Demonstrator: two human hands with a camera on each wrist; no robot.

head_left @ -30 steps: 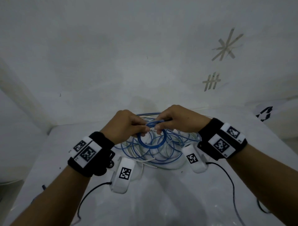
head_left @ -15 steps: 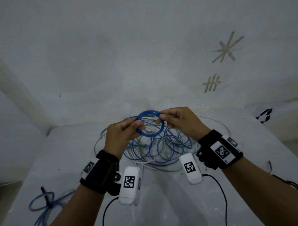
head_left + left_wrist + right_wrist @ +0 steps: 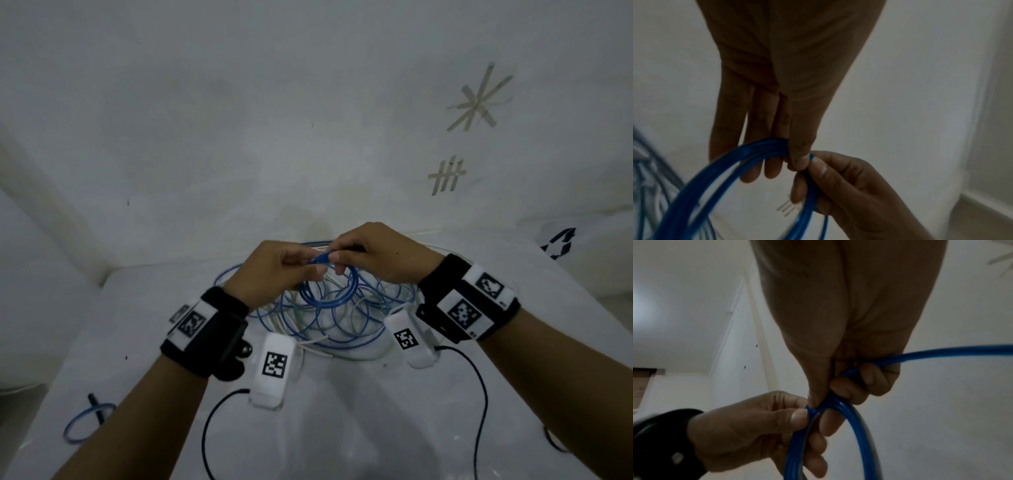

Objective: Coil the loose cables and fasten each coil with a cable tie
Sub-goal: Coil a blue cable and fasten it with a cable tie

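Note:
Above the table, a small coil of blue cable [image 3: 329, 294] hangs from both hands. My left hand [image 3: 310, 269] pinches its top between thumb and fingers; the wrist view shows the pinch of the left hand [image 3: 797, 155] on the coil [image 3: 731, 172]. My right hand [image 3: 340, 257] grips the same spot from the other side. In the right wrist view the right hand [image 3: 820, 399] holds the coil [image 3: 857, 423], and one blue strand [image 3: 941, 352] runs off to the right. A loose tangle of blue and white cable [image 3: 346, 329] lies under the hands.
A tied blue coil [image 3: 87, 423] with a black tie lies at the table's near left. The white table [image 3: 342, 428] meets a white wall just behind the tangle. Black cords from the wrist cameras trail toward me; a dark cable [image 3: 553, 442] sits at the right edge.
Half a second ago the coil was held up with my hands apart on its sides. Now my hands have come together at its top and it hangs lower.

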